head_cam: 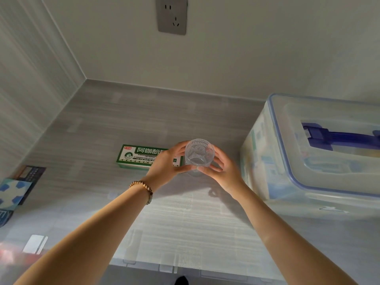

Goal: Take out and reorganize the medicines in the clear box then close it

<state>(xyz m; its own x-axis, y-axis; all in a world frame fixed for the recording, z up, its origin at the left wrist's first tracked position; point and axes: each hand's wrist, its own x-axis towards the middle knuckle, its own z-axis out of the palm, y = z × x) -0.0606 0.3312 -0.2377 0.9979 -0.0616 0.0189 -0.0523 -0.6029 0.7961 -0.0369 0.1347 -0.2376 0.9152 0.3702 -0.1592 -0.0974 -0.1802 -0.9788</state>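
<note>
Over woodgrain counter [185,223], ribbed clear cup [199,154], left hand [166,165], right hand [224,171], both grips curled round it

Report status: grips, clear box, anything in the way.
Left grip and right grip hold a clear glass cup between them. Clear box at right, lid on. Green medicine carton flat behind the cup.

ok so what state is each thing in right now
clear box: lid on, packets visible inside
blue handle: folded flat on the lid
green medicine box: closed, lying flat on the table, outside the clear box
glass cup: empty, held between both hands
left hand: fingers curled round the cup
right hand: fingers curled round the cup
wall socket: nothing plugged in
</note>
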